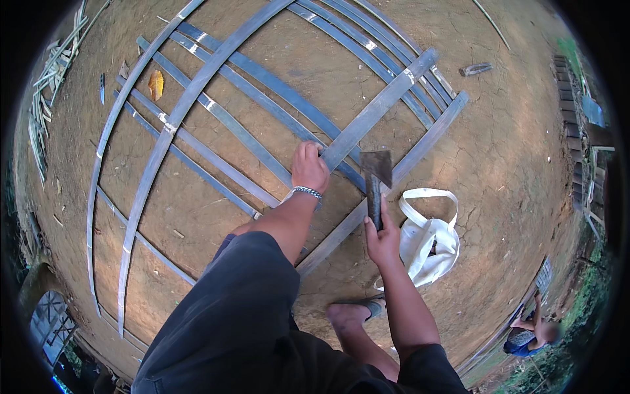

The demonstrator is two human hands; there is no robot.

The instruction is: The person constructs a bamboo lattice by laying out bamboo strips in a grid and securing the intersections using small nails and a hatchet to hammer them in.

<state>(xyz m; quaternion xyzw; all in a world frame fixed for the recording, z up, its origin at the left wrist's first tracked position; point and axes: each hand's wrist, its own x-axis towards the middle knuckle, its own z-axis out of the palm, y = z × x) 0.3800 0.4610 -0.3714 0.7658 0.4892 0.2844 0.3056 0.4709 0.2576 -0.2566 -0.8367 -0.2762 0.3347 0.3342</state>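
Both hands full: strip (367, 118) (L), cleaver (375, 180) (R)

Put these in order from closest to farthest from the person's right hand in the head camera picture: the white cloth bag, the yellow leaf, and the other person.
1. The white cloth bag lies on the dirt just right of the right hand.
2. The other person crouches at the lower right edge.
3. The yellow dry leaf lies far off at the upper left, among the long flat bamboo strips.

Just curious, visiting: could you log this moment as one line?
left hand: grips bamboo strip | right hand: holds cleaver | white bag on dirt ground
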